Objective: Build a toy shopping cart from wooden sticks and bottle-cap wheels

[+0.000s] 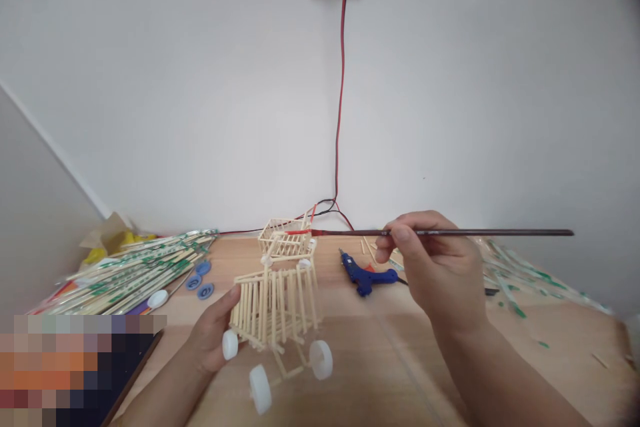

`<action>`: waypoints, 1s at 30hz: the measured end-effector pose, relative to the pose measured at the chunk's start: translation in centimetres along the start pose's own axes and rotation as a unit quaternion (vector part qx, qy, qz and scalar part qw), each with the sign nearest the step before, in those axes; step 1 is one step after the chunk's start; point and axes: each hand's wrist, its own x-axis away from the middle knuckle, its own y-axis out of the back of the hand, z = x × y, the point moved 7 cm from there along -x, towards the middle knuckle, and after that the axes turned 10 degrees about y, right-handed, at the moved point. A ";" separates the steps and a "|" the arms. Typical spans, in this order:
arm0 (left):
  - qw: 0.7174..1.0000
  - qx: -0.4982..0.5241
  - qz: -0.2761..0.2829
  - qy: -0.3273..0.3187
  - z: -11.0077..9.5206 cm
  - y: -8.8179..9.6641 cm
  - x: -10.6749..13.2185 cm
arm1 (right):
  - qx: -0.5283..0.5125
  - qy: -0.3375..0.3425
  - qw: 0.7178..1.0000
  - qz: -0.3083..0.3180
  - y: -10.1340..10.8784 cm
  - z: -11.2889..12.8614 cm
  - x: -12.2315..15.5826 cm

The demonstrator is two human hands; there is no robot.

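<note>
My left hand (215, 330) grips the side of a small cart (275, 303) built of pale wooden sticks, with white cap wheels (321, 360). The cart is raised and tilted, its wheels toward me. Pinched between the thumb and fingers of my right hand (443, 267) is a slim dark paintbrush (495, 232), held level. Its tip points left to the cart's upper end, beside a red-coloured stick (297, 232); whether they touch is hard to tell. A second stick cart (267, 235) stands behind, partly hidden by the first.
A blue glue gun (363, 277) lies between the hands. Wrapped sticks (145, 267) and blue caps (193, 282) are on the left, near a dark, partly blurred-out device (135, 360). Torn wrappers (520, 280) lie right. A red-black cable (341, 80) runs down the wall.
</note>
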 end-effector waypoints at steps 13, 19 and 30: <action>0.994 -0.047 -0.068 -0.065 -1.0 -0.1 0.3 | -0.011 -0.013 1.000 0.003 0.3 -0.4 0.0; 0.925 -0.161 -0.171 -0.299 -5.4 -0.5 3.3 | -0.021 -0.001 0.999 -0.033 1.7 -0.3 -0.8; 0.724 -0.456 -0.302 -0.421 -7.1 -2.2 5.6 | 0.112 0.020 0.979 0.169 1.0 0.0 -1.0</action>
